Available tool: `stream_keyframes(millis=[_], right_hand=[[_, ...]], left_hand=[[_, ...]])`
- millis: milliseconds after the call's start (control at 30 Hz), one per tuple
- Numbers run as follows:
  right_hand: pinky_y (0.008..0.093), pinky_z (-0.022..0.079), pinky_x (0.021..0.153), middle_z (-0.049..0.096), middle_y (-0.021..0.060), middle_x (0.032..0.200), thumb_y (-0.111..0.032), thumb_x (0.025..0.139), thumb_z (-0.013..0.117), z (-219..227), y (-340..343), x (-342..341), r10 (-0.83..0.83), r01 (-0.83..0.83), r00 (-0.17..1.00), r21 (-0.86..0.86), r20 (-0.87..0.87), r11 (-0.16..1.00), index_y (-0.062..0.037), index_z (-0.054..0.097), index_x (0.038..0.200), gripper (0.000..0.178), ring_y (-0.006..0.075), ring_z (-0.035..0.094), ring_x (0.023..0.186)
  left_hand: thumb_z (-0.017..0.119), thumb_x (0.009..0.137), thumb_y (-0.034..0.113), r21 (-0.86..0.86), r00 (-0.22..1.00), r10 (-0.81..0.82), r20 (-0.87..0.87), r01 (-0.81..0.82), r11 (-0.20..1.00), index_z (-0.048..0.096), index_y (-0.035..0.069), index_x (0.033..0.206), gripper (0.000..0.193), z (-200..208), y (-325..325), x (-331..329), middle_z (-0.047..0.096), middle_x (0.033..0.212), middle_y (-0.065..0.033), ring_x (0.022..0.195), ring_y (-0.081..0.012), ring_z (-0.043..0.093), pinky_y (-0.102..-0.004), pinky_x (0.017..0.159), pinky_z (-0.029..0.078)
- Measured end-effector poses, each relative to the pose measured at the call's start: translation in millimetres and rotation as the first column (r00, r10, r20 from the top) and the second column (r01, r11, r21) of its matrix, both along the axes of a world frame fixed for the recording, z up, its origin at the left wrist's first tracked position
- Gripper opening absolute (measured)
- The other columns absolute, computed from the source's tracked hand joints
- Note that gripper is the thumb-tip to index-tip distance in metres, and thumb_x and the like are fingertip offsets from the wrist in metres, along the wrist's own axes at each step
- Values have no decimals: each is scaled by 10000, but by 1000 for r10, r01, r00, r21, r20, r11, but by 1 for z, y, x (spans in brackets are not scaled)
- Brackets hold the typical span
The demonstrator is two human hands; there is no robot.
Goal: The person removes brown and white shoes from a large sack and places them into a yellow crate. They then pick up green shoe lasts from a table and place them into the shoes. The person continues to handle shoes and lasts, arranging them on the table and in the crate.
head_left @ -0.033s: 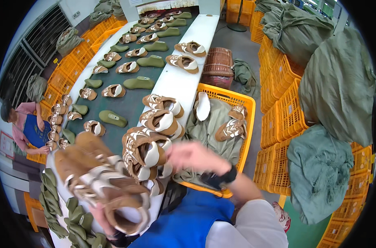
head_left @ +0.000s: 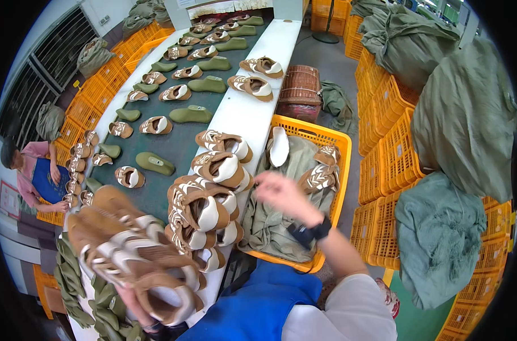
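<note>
Near the lower left, my left hand is closed on a bundle of brown-and-white sneakers, partly hidden behind them. My right hand holds nothing, its fingers loosely bent and apart, above the near-left part of a yellow crate. Just left of that hand, more sneakers are piled on the white ledge. Inside the crate, on grey-green cloth, lie brown sneakers and a shoe with its white sole up.
A green conveyor belt carries rows of sneakers and green shoe lasts. More lasts are heaped at lower left. Across the belt stands a co-worker. Stacked yellow crates with cloth-covered loads line the right side.
My right hand has moved away from the piled sneakers, to the right and slightly farther off, over the crate. The bundle in my left hand has shifted slightly left.
</note>
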State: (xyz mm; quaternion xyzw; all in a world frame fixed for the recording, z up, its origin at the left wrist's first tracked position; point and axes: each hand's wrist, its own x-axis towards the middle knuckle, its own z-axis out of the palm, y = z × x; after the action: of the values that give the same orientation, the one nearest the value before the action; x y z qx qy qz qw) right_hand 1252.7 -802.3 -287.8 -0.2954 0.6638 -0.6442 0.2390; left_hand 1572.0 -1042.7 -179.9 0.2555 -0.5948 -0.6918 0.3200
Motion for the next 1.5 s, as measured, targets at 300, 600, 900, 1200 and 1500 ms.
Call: stream_keyframes(millis=[300,600,900,1200,1500], right_hand=[[432,425,853,616,111,1058,-200,840,534,-191,111,-111,15,613,747,696,-665,374,-176,647,933,149,319,563,1013],[231,475,759,604,-1,1001,-160,961,469,-32,71,-28,-100,271,868,-295,486,916,-7,547,1109,227,72,574,874],[250,421,807,568,17,942,-182,955,464,91,-43,96,508,-506,860,56,-49,861,11,538,1125,268,89,497,889],[274,407,922,531,84,1228,-64,852,509,109,-68,143,576,-574,815,47,-62,818,11,480,1266,421,137,500,1085],[265,457,776,590,62,928,-124,735,574,96,-63,186,566,-246,561,-531,604,811,-55,509,906,195,152,565,885]], left_hand=[[443,935,304,-102,918,396,-33,-397,912,325,33,1343,504,0,-12,60,476,1248,-134,1119,-233,495,-354,977,404],[451,935,294,-6,960,280,-20,-281,960,345,38,1336,488,-3,4,77,479,1260,-127,1133,-236,492,-362,988,398],[459,935,285,283,946,-272,-178,314,906,365,43,1329,472,-22,4,53,481,1272,-121,1146,-239,488,-370,1000,393],[467,935,275,444,877,-121,-466,350,825,386,47,1322,456,-42,-15,82,484,1284,-114,1160,-241,484,-378,1011,387],[475,935,266,527,700,176,-692,323,786,406,52,1315,441,-55,-45,111,486,1295,-107,1174,-244,481,-386,1022,381]])
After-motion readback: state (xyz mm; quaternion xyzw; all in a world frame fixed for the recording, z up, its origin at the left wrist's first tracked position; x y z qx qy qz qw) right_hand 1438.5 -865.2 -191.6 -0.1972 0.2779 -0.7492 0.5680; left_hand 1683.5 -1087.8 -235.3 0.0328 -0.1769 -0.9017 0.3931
